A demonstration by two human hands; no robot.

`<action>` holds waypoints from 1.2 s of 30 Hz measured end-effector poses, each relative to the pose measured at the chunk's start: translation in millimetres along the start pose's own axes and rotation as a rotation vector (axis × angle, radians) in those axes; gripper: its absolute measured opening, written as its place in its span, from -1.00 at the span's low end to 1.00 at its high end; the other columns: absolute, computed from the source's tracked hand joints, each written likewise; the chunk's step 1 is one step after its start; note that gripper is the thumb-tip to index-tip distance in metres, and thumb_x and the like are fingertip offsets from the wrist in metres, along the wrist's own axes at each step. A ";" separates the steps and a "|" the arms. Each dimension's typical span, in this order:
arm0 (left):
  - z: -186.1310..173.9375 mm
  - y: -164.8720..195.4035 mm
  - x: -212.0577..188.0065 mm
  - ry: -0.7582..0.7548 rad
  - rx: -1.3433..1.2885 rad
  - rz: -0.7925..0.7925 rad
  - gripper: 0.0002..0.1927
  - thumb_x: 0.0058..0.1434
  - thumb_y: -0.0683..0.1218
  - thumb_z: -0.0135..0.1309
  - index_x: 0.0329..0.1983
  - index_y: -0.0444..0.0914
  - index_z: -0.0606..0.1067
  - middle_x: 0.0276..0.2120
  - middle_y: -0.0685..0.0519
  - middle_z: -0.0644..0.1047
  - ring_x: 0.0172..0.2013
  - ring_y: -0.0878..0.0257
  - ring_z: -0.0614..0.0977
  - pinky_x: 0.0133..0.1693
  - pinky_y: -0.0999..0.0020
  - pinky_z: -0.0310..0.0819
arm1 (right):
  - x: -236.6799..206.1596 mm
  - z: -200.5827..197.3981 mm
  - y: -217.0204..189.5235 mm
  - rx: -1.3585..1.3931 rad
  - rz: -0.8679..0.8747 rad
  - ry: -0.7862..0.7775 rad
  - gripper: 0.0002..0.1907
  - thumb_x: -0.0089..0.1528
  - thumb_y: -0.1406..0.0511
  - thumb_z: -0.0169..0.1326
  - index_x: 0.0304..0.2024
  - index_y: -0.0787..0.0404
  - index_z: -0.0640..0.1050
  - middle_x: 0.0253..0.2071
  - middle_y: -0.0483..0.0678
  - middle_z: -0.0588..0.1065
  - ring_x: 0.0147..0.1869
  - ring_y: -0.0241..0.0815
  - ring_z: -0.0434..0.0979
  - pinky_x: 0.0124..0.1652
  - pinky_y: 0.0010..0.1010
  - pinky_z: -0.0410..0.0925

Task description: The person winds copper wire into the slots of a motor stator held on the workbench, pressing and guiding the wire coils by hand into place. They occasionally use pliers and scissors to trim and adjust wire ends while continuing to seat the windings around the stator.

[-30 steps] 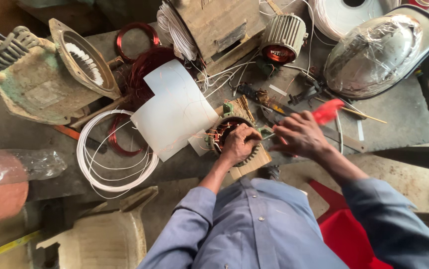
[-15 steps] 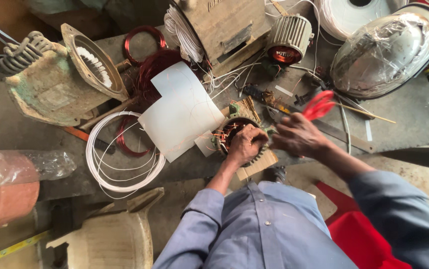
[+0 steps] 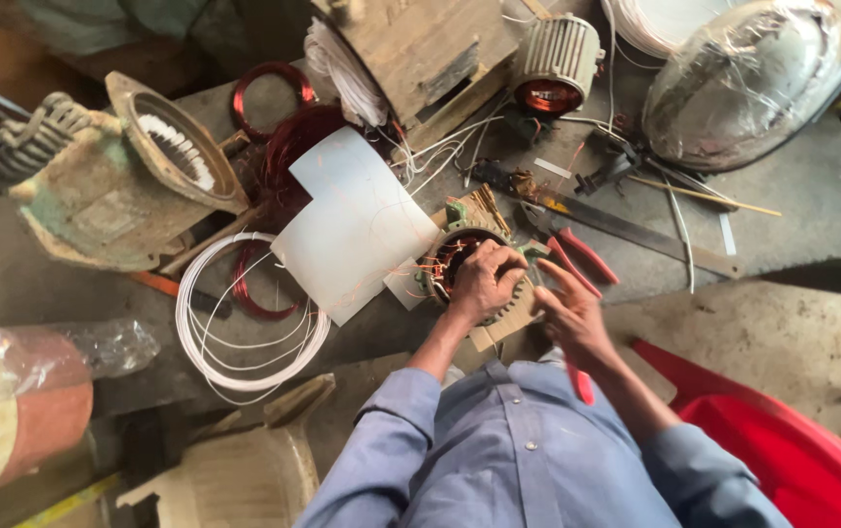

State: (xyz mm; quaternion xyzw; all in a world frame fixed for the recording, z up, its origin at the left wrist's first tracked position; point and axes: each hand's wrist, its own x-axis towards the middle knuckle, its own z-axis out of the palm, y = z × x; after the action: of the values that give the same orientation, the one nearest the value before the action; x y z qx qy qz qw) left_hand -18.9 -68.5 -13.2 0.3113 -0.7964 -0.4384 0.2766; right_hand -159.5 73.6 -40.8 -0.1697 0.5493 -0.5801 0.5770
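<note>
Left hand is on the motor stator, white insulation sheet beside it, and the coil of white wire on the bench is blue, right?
Not quite: in the head view the wire coil is white, not blue. The left hand does rest on the stator, with the white sheet beside it.

The stator [image 3: 467, 269] was dull grey metal wound with glossy copper wire; the sheet [image 3: 357, 223] beside it was smooth matt white paper, the counter [image 3: 792, 210] rough grey, the pliers' handles [image 3: 584, 256] shiny red plastic

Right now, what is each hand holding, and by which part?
The left hand grips the small motor stator over its open top, fingers among the copper windings. The right hand is beside it; whether it holds the red-handled tool cannot be told.
</note>
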 end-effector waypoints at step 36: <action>1.3 -1.5 2.4 -0.006 -0.029 -0.021 -0.91 0.16 -0.14 0.23 -0.26 -0.16 0.59 -0.33 0.00 0.56 -0.25 0.08 0.65 -0.20 0.22 0.54 | 36.5 -30.5 -98.8 -1.376 -1.211 -0.249 -0.54 0.11 0.08 0.30 -0.10 0.25 0.57 -0.31 -0.01 0.48 -0.33 -0.01 0.53 -0.37 -0.22 0.37</action>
State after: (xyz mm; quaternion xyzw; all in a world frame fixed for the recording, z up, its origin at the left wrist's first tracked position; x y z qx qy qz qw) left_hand -21.0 -70.2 -14.8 0.3144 -0.7874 -0.4539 0.2740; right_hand -242.7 29.2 15.3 -0.7944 0.5244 -0.3064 0.0025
